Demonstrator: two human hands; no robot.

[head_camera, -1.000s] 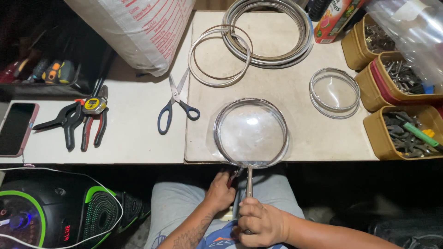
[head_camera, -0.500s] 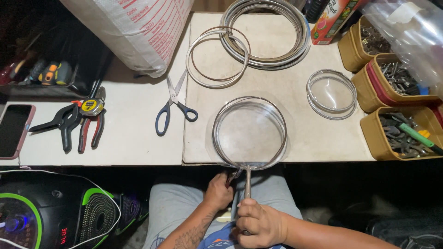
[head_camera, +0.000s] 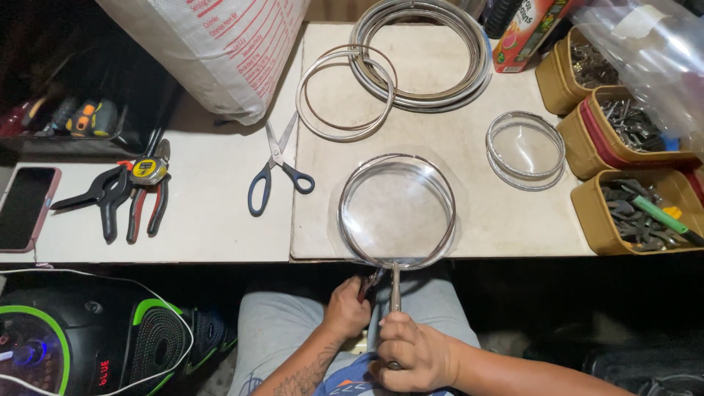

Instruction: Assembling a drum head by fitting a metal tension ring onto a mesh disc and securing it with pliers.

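A round wire-mesh sieve (head_camera: 397,210) with a metal rim lies on the front edge of the white board (head_camera: 469,191), its thin metal handle (head_camera: 395,286) sticking out over my lap. My right hand (head_camera: 411,352) is closed around the end of that handle. My left hand (head_camera: 348,308) grips a small pair of pliers (head_camera: 369,283) whose tip meets the rim where the handle joins.
Blue-handled scissors (head_camera: 275,170), loose metal rings (head_camera: 345,92), a coil of metal strip (head_camera: 422,51) and a finished round sieve (head_camera: 525,149) lie on the board. Tan trays of metal parts (head_camera: 638,213) stand right. Clamps and pliers (head_camera: 125,192), a phone (head_camera: 26,207) and a speaker (head_camera: 81,345) are left.
The view has drifted slightly; both hands stay on the handle and pliers with no clear movement.
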